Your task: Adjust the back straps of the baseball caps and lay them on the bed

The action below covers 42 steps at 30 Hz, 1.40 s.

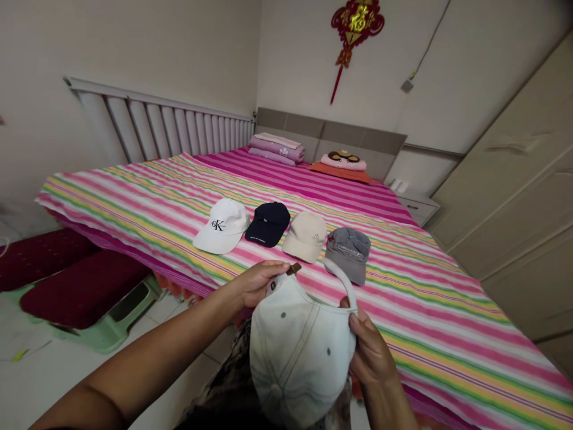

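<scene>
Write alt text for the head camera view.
A person's left hand and right hand hold a pale cap, its back strap unfastened. Beyond it, a white cap, navy cap, beige cap and gray cap lie in a row on a striped bedsheet.

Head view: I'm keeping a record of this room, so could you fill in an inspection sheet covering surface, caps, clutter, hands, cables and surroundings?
Surface: striped sheet spread over the bed.
Caps: pale cap held, its strap apart from the brown buckle; white cap, navy cap, beige cap and grey cap lie in a row on the sheet.
Clutter: folded bedding near the headboard.
Left hand: grips the pale cap beside the buckle.
Right hand: grips the pale cap at the strap's base.
Cables: one cable on the wall.
Surroundings: red-topped stools left, wardrobe right, red ornament on the wall.
</scene>
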### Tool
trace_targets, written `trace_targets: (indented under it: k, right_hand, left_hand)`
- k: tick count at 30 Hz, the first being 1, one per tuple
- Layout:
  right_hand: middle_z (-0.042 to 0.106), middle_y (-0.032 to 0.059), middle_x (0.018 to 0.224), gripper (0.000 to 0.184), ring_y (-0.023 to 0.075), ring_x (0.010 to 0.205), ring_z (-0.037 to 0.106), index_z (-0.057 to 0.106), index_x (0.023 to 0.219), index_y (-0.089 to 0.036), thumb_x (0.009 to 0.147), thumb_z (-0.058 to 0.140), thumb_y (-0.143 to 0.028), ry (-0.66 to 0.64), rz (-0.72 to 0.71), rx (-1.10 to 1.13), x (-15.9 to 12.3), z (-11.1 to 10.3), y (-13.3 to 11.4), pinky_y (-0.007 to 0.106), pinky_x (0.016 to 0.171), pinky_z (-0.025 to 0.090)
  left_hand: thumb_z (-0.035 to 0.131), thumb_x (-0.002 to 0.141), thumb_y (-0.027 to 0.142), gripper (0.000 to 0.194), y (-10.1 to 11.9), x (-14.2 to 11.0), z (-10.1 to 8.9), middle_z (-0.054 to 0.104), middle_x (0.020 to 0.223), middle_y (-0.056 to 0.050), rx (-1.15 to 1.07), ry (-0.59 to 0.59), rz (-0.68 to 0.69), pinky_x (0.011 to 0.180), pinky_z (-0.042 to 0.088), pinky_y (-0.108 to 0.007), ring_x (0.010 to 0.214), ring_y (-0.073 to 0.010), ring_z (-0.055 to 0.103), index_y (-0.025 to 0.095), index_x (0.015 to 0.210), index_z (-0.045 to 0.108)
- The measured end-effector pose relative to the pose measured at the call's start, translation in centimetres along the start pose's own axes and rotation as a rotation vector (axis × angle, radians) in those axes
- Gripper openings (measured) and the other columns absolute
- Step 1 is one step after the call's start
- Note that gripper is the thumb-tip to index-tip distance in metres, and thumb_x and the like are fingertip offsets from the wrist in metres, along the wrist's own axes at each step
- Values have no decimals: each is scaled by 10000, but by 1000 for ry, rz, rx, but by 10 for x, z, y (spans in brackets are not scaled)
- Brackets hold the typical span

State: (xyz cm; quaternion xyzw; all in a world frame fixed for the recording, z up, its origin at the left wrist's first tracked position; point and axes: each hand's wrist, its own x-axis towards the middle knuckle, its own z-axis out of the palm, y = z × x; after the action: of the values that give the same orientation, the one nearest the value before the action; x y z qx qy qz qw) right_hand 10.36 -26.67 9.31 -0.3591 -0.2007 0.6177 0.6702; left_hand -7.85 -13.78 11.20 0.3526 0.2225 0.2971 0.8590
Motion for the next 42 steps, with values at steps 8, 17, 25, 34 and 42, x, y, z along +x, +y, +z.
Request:
trace_targets:
  k: [8,17,25,34,42]
  right_hand:
    - [625,-45,579,281,102,510,562,626,748,-185,528,799,-212,-76,-19,21,11,9,5,181,510,434]
    - [670,-17,630,206,106,532,599,649,761,-182,592,766,-207,-109,27,33,23,17,13,178,520,457]
    - [720,23,760,312,205,738,657,662,894,-204,602,757,-256,-45,110,53,52,18,41,330,733,487]
    - [719,43,874,521,226,881,636,589,1077,-186,599,750,-317,72,149,-31,68,13,70,341,790,469]
    - [696,94,950,508,214,829,641,570,1026,-174,650,666,-501,-16,235,-256,61,3,98,312,693,478]
  left_hand:
    - [736,598,196,206,-9,-16,-38,610,606,-42,54,-61,-71,548,421,-188,537,-88,557,51,694,625]
    - [695,655,217,170,-4,-28,-48,563,533,-4,-65,-45,-14,489,400,-193,450,-73,511,83,631,594]
    - [682,639,202,144,-40,-40,-91,668,671,-63,-97,38,-26,692,451,-268,663,-164,618,110,748,666]
    - [578,714,483,464,-93,-81,-84,685,917,-104,42,257,94,781,448,-367,860,-261,621,166,1048,627]
    - [687,634,331,338,-36,-66,-120,699,817,-102,-22,520,448,732,487,-329,771,-237,640,125,901,662]
